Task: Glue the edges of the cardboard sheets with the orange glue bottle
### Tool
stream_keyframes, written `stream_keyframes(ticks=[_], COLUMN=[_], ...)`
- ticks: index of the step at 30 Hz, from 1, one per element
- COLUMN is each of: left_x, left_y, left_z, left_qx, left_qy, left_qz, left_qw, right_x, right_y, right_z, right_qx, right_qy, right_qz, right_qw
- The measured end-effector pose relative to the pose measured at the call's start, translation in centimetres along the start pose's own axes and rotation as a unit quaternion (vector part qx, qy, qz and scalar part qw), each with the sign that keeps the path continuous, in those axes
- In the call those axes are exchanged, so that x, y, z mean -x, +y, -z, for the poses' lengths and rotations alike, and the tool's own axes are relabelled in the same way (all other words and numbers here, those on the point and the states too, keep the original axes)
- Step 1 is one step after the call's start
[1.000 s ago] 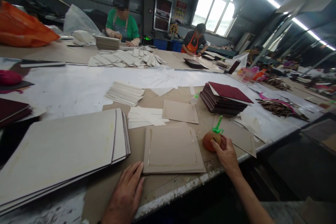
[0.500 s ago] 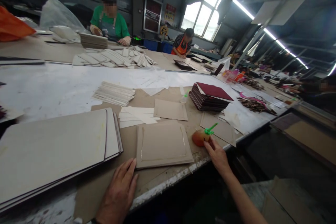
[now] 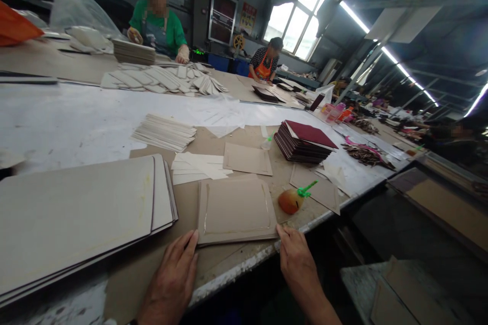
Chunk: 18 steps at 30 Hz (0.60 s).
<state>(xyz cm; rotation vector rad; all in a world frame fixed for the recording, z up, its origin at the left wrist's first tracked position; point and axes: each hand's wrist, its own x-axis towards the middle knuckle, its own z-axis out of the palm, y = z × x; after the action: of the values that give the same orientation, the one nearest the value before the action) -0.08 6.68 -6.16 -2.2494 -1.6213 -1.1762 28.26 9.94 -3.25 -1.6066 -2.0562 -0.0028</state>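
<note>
Right hand (image 3: 299, 254) moved from bottle (image 3: 290, 203), centre-right, to board stack (image 3: 237, 209) | left hand (image 3: 173, 271) loose; right's grip: cannot tell | avoid glossy line (image 3: 206, 216)

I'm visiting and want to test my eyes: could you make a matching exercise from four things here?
1. Orange bottle
2. Left hand
3. Right hand
4. Maroon stack

A. At the near right corner of the tan boards
B. Farther back than the tan boards
C. Green-nozzled, in neither hand
D. At the near left corner of the tan boards

Pairs: 1-C, 2-D, 3-A, 4-B
</note>
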Motion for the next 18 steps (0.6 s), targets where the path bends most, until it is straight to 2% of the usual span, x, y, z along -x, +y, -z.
stream_keyframes(ticks=[7, 10, 12, 15, 16, 18], left_x=[0.1, 0.1, 0.0, 0.1, 0.1, 0.0], left_y=[-0.1, -0.1, -0.1, -0.1, -0.1, -0.1], left_z=[0.0, 0.1, 0.2, 0.3, 0.3, 0.2], left_qx=[0.040, 0.053, 0.060, 0.066, 0.067, 0.070], left_qy=[0.001, 0.014, 0.016, 0.010, 0.010, 0.012], left_qz=[0.033, 0.049, 0.056, 0.056, 0.054, 0.050], left_qw=[0.999, 0.997, 0.996, 0.996, 0.996, 0.996], right_x=[-1.4, -2.4, -3.1, -3.8, -3.9, -3.9], right_y=[-1.2, -1.5, -1.7, -1.9, -2.0, -2.2], right_z=[2.2, 3.1, 3.5, 3.6, 3.6, 3.6], right_qx=[-0.070, -0.162, -0.273, -0.422, -0.449, -0.480], right_qy=[-0.030, -0.063, -0.086, -0.095, -0.090, -0.089], right_qz=[-0.070, -0.159, -0.270, -0.387, -0.401, -0.409], right_qw=[0.995, 0.972, 0.920, 0.815, 0.793, 0.771])
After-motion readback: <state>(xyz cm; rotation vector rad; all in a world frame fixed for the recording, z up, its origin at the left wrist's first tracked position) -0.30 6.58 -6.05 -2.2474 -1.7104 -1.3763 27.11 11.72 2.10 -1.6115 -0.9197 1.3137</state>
